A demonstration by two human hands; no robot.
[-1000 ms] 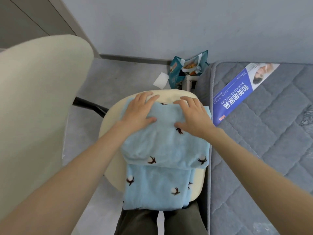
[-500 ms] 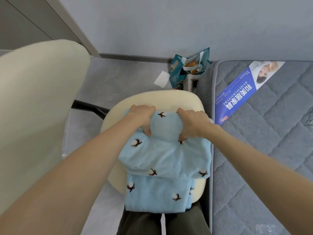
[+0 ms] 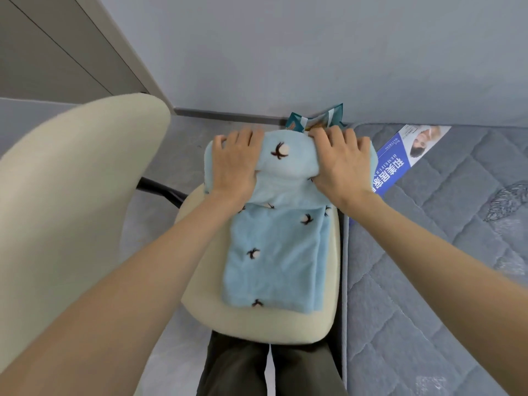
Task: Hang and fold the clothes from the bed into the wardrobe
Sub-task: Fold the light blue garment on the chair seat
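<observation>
**Both hands clamp the far fold of a blue garment on the chair seat**

Both arms reach forward. The left hand (image 3: pixel 234 164) and right hand (image 3: pixel 340 164) lie knuckles up, fingers curled over the far edge, gripping a raised fold. The light blue garment (image 3: pixel 274 252), fleecy with small dark sprigs, lies folded oblong on the cream chair seat (image 3: pixel 257 324). The chair back (image 3: pixel 71 210) stands left and a grey mattress (image 3: pixel 428 281) right, bearing a blue leaflet (image 3: pixel 400 161). A teal snack bag (image 3: pixel 314 121) peeks from behind the hands.
</observation>
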